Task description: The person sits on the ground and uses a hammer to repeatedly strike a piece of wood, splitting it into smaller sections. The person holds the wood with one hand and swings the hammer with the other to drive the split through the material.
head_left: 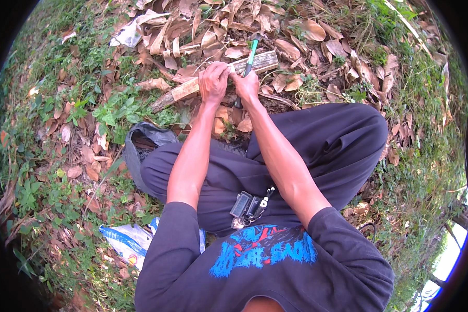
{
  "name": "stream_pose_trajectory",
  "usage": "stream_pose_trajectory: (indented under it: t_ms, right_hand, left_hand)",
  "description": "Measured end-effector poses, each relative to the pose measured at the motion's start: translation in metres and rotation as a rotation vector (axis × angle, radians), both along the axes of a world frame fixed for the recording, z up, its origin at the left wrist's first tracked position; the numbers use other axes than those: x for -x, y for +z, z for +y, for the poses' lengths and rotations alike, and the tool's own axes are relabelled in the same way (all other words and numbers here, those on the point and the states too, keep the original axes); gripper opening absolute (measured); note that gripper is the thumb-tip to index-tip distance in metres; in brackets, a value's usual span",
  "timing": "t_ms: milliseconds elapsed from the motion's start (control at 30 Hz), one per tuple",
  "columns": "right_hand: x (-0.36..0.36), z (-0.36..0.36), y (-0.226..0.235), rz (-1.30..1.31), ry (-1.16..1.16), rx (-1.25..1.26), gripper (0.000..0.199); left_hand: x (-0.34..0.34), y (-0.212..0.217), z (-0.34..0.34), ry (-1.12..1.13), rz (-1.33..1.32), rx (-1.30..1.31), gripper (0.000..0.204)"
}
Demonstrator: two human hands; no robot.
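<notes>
A rough piece of wood (186, 89) lies slantwise on the leaves beyond my crossed legs. Over its middle, my left hand (213, 83) has its fingers bent and drawn together; whatever they pinch is too small to make out. My right hand (246, 86) is closed around a hammer (252, 51) with a green and black handle. The hammer's dark head points away from me, and the handle's butt shows below the hand. Both hands' fingertips meet above the wood, where a small pale spot shows between them.
Dry brown leaves (208, 39) cover the ground ahead, with green weeds (109, 112) to the left. A dark grey bag-like thing (140, 145) sits beside my left knee. A white and blue plastic sack (127, 242) lies near my left elbow. Keys and small dark cases (247, 205) rest on my lap.
</notes>
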State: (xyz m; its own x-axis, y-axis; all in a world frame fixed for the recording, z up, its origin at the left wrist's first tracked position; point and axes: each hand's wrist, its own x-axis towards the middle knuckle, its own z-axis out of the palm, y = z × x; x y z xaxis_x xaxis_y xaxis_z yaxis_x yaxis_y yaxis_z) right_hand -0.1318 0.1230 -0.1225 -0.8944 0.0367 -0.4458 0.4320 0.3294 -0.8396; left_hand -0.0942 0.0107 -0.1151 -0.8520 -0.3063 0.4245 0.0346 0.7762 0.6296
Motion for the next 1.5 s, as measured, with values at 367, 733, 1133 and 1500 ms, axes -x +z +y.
stream_pose_trajectory:
  t_ms: [367,733,1133,1500]
  right_hand:
    - [-0.027,0.062,0.071,-0.122,-0.032,0.384,0.028]
    - [-0.082,0.084,0.11,0.121,0.354,-0.076,0.035]
    - [-0.071,0.078,0.117,0.226,0.532,-0.282,0.032]
    - [-0.076,0.083,0.119,0.259,0.591,-0.323,0.03]
  left_hand:
    - [-0.003,0.001,0.001,0.005,0.041,0.131,0.013]
    - [-0.002,-0.001,0.001,0.032,0.046,0.096,0.007]
    - [-0.003,-0.003,0.0,0.039,0.033,0.102,0.009]
    - [-0.001,-0.001,0.002,0.037,0.022,0.106,0.012]
